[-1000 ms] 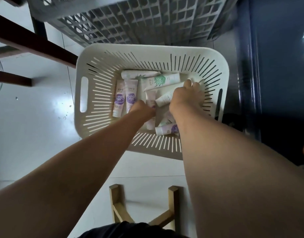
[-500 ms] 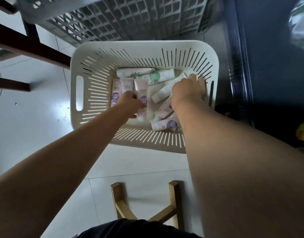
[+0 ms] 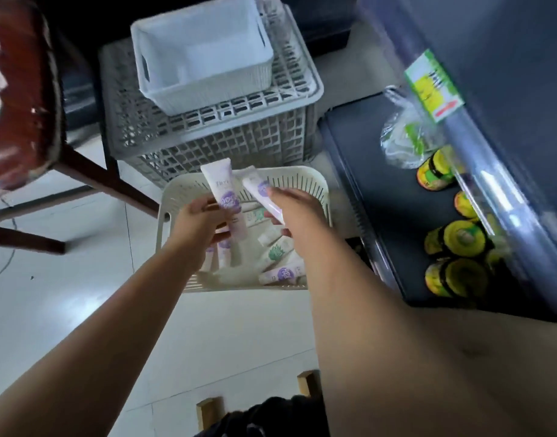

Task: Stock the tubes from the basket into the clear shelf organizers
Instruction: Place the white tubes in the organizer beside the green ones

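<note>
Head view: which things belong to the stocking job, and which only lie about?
Job: left hand holding left tube; right hand holding right tube; basket; spare tubes in it.
Lying about: crate, white bin, chair, jars.

A grey lattice crate (image 3: 214, 134) is sitting on the white tiled floor (image 3: 66, 294) at the far middle, and a white bin (image 3: 204, 52) is resting on top of it. A red-brown chair (image 3: 22, 96) is standing at the far left. On the right, a dark shelf (image 3: 396, 200) is carrying yellow-lidded jars (image 3: 463, 238), with a crinkled clear bag (image 3: 406, 137) lying just beyond them. A green and yellow label (image 3: 433, 85) is showing above the bag. Two wooden posts (image 3: 209, 411) are poking in at the near edge.
</note>
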The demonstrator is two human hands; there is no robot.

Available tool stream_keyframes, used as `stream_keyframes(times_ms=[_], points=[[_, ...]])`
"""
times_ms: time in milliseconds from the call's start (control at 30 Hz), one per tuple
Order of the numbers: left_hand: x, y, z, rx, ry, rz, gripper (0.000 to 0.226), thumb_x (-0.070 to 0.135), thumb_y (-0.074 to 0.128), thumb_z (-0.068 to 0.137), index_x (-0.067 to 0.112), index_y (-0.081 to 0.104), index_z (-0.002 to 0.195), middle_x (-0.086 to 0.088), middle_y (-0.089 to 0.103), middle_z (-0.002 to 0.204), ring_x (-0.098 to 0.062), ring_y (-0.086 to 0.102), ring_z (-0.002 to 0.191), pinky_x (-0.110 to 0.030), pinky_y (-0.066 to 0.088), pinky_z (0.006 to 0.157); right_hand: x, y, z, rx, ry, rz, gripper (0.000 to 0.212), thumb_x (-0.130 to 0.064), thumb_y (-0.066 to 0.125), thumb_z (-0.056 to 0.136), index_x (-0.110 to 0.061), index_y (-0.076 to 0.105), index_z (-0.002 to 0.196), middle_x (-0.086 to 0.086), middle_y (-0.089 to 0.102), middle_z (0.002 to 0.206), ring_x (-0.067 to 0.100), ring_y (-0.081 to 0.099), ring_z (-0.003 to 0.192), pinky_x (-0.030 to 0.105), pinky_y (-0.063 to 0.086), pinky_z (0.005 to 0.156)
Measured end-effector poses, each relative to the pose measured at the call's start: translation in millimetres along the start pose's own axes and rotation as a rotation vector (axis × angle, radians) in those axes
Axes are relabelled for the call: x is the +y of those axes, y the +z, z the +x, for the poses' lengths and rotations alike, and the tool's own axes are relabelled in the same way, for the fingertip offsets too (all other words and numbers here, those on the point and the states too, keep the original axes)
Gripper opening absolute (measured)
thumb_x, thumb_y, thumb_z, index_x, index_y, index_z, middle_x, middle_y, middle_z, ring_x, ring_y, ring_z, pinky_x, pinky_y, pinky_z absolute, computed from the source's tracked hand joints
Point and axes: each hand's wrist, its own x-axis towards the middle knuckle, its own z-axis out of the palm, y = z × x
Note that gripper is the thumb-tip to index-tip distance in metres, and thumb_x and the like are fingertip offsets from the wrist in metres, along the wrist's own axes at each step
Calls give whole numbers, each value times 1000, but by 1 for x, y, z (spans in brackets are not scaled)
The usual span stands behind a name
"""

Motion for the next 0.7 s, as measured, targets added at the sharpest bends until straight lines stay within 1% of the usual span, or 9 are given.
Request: stream_keyframes(times_ms=[100,200,333,400,433,467,567,633,700], points=[[33,8,-28,-44,107,-43,27,6,80,82,8,70,106,-8,75,94,-26,73,87,-37,59,74,-5,-14,-27,-15,4,77,16,-44,74,85,-29,71,90,-2,76,99,16,71,86,29,51,69],[62,25,-56,-154,202,-60,29,6,78,82,6,70,110,-12,75,101,-27,72,92,-37,58,76,-29,-22,-50,58,-12,148,27,-49,73,85,-22,74,90,0,77,89,16,68,74,24,54,68],[103,54,-96,-295,353,-59,24,1,71,86,7,71,109,-13,75,104,-29,72,92,-40,59,77,-68,-38,-90,47,-191,363,25,-39,77,75,-22,74,93,6,77,98,27,72,97,44,57,92],[126,66,-112,-333,424,-56,20,1,68,89,7,72,108,-12,75,102,-28,71,91,-42,60,80,-84,-53,-114,82,-284,417,32,-40,80,65,-22,74,91,7,78,96,30,74,97,47,58,92],[137,72,-120,-362,459,-44,20,4,69,90,7,72,109,-13,75,103,-29,71,92,-43,59,81,-92,-62,-127,118,-334,429,30,-37,80,69,-21,75,93,7,78,96,29,74,97,48,58,92],[147,79,-129,-397,497,-27,21,7,71,89,8,72,109,-15,75,105,-30,70,93,-45,58,82,-99,-71,-140,164,-390,449,24,-31,80,77,-18,75,98,6,78,97,24,74,95,43,59,90],[175,105,-157,-500,614,18,23,5,71,89,9,72,112,-19,73,108,-26,68,90,-42,56,79,-118,-102,-182,361,-533,555,19,-21,74,89,-17,72,108,-3,76,96,9,69,79,23,54,65],[191,125,-177,-569,699,29,26,1,68,91,6,69,117,-15,73,103,-19,68,86,-33,56,73,-124,-126,-211,468,-608,623,20,-21,73,91,-19,70,110,-6,75,95,7,67,77,23,49,63],[204,148,-195,-628,758,27,33,-1,67,92,7,63,124,-16,73,104,-20,69,86,-32,56,72,-124,-156,-240,559,-695,660,19,-16,71,93,-17,68,111,-10,73,94,3,66,77,21,50,65]])
